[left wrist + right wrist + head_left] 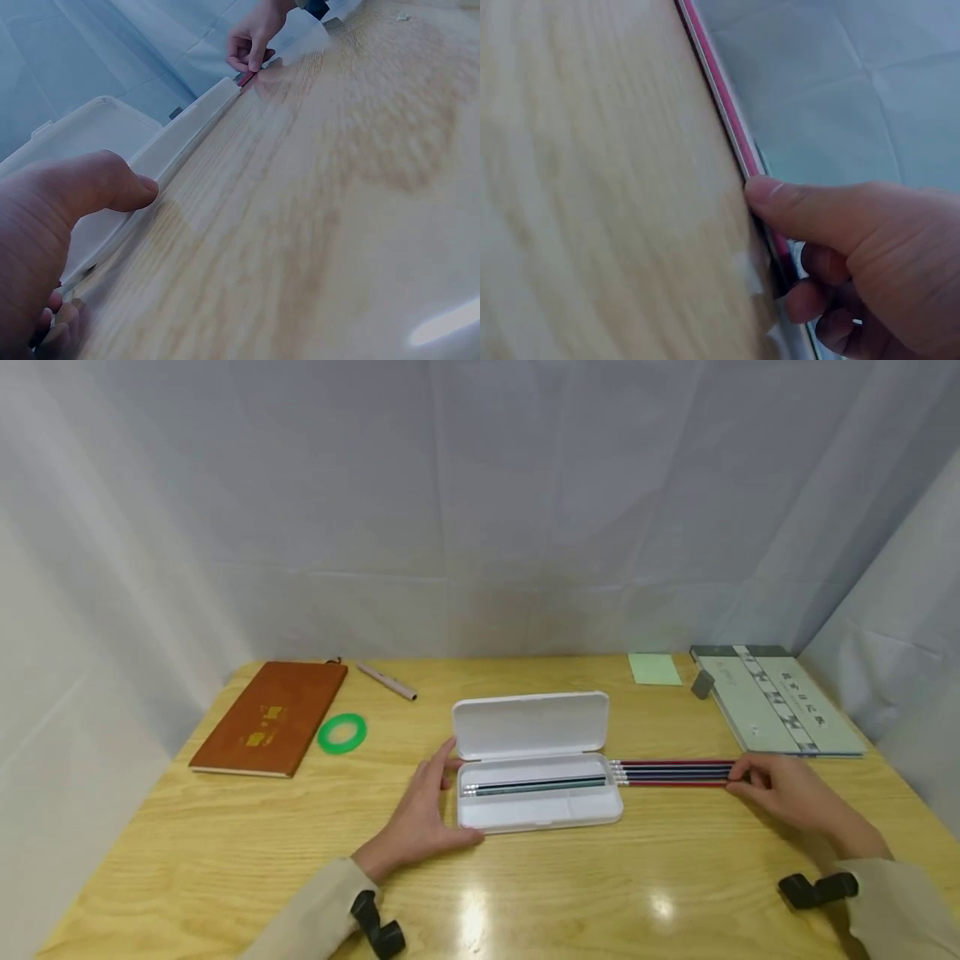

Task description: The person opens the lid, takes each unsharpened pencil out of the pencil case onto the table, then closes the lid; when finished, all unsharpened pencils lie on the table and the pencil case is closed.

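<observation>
One pencil (534,787) already lies in the open case (537,802), while several more pencils (671,772) lie just right of it, the right hand (787,793) pinching their far ends and the left hand (420,814) resting flat-fingered against its left end.

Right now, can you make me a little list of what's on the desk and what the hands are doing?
Pencil case: white, lid open, one pencil inside.
Loose pencils: in a row, right of the case.
Left hand: rests against the case's left end.
Right hand: pinches the far ends of the loose pencils.
Also there: brown notebook, green tape ring, pen, green sticky note, pale book.
</observation>
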